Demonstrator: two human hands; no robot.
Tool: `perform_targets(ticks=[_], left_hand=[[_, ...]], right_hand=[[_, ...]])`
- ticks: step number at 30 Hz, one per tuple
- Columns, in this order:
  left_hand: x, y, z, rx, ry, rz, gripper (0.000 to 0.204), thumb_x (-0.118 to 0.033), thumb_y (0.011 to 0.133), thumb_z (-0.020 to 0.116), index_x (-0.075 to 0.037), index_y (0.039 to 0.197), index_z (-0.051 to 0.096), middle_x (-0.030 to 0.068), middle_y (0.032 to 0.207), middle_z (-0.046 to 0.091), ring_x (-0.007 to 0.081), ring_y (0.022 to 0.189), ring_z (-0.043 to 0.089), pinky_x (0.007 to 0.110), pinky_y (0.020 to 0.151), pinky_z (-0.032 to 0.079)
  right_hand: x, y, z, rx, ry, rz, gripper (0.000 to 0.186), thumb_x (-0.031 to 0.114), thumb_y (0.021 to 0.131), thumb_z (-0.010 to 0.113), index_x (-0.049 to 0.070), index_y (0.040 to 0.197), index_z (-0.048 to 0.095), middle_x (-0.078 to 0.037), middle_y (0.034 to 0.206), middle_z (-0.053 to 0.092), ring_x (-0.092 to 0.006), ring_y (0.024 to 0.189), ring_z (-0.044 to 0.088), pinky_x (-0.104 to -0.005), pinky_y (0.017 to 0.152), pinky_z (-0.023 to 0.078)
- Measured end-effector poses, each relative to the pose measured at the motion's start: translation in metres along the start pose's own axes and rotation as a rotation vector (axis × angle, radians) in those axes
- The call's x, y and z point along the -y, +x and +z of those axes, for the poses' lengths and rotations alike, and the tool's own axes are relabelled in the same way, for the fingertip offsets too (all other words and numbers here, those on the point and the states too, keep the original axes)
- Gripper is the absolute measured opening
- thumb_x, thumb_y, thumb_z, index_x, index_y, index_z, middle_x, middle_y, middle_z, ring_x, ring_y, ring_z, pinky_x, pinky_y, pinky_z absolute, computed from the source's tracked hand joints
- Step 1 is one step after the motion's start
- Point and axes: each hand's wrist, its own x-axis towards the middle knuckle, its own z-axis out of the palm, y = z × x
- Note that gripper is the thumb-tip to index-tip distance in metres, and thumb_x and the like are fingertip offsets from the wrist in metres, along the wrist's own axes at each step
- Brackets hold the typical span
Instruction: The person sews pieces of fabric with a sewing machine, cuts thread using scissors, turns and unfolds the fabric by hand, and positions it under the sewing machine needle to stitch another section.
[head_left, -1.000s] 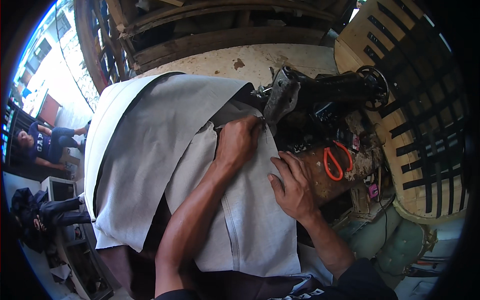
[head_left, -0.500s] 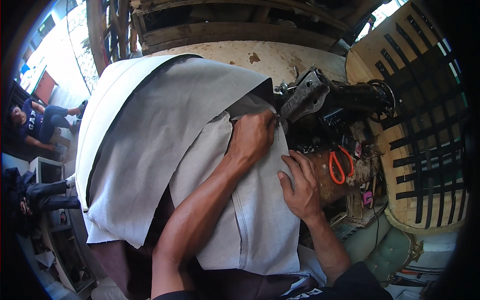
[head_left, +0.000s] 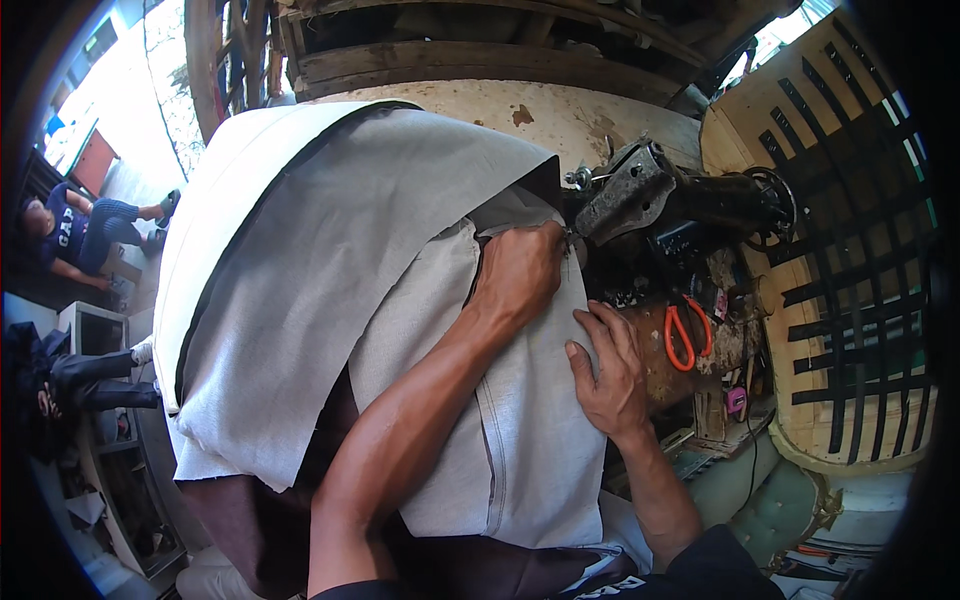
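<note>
A large piece of grey-white upholstery fabric (head_left: 300,255) with stitched seams is bunched up in front of me, its dark brown underside showing at the lower left. My left hand (head_left: 522,268) is closed on a fold of this fabric, right beside the needle end of a black sewing machine (head_left: 635,190). The exact grip of the fingertips is hidden behind the knuckles. Lower and to the right, my right hand (head_left: 612,380) lies with fingers stretched out along the fabric's right edge. Orange-handled scissors (head_left: 688,335) rest on the machine's worn table, just right of that hand.
A wooden frame with woven black straps (head_left: 860,260) stands at the right. Below it lies a green tufted cushion (head_left: 775,510). A pink tape measure (head_left: 737,401) sits near the table edge. At far left are two seated people and a grey cabinet (head_left: 130,450).
The whole view has shifted slightly, so everything appears a little further right. Both hands keep almost the same places on the fabric.
</note>
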Motion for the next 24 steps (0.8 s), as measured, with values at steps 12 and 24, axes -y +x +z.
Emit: perform_targets(ticks=[12, 24], left_hand=[[0.0002, 0.0006, 0.0019, 0.035, 0.028, -0.029, 0.016, -0.015, 0.091, 0.063, -0.005, 0.1, 0.072, 0.026, 0.087, 0.07, 0.0459, 0.083, 0.069, 0.055, 0.077, 0.053], [0.0016, 0.0013, 0.0035, 0.043, 0.044, -0.002, 0.015, -0.015, 0.091, 0.062, -0.004, 0.097, 0.071, 0.0254, 0.088, 0.071, 0.0466, 0.084, 0.068, 0.055, 0.078, 0.053]], right_hand=[[-0.0014, -0.0018, 0.001, 0.014, 0.011, 0.005, 0.038, 0.025, 0.098, 0.063, 0.003, 0.13, 0.063, -0.019, 0.135, 0.058, -0.0389, 0.129, 0.053, -0.0501, 0.11, 0.04], [-0.0011, -0.0009, 0.0008, 0.011, 0.006, -0.005, 0.038, 0.024, 0.098, 0.063, 0.003, 0.13, 0.062, -0.019, 0.135, 0.057, -0.0389, 0.128, 0.053, -0.0502, 0.109, 0.04]])
